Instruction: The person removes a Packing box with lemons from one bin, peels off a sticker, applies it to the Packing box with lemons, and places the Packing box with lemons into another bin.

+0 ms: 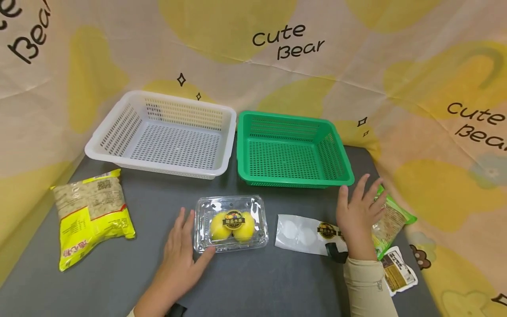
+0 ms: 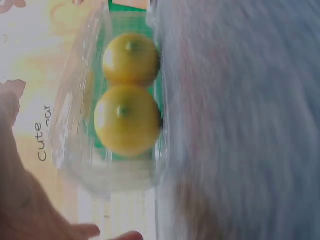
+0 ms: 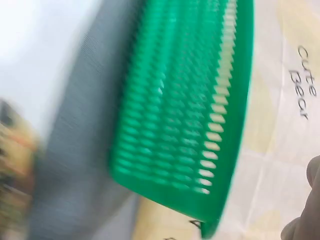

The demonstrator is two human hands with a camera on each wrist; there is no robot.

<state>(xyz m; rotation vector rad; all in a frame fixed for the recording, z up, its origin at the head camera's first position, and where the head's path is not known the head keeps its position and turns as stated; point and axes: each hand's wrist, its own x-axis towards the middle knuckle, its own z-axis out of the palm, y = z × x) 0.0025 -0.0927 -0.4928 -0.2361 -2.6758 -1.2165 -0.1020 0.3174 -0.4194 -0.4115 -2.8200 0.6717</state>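
A clear plastic clamshell box with yellow round fruit inside sits on the grey table, a label on its lid. My left hand is at the box's left side, fingers spread, the thumb by its front left corner; whether it touches cannot be told. In the left wrist view the fruit shows through the clear wall. My right hand is raised with spread fingers, holding nothing, above the right end of a white labelled packet and in front of a green-edged bag, which it partly hides.
A white basket and a green basket stand side by side at the back. A yellow bag lies at the left. Near the right edge is a small brown-and-white packet. Printed cloth hangs behind and beside the table.
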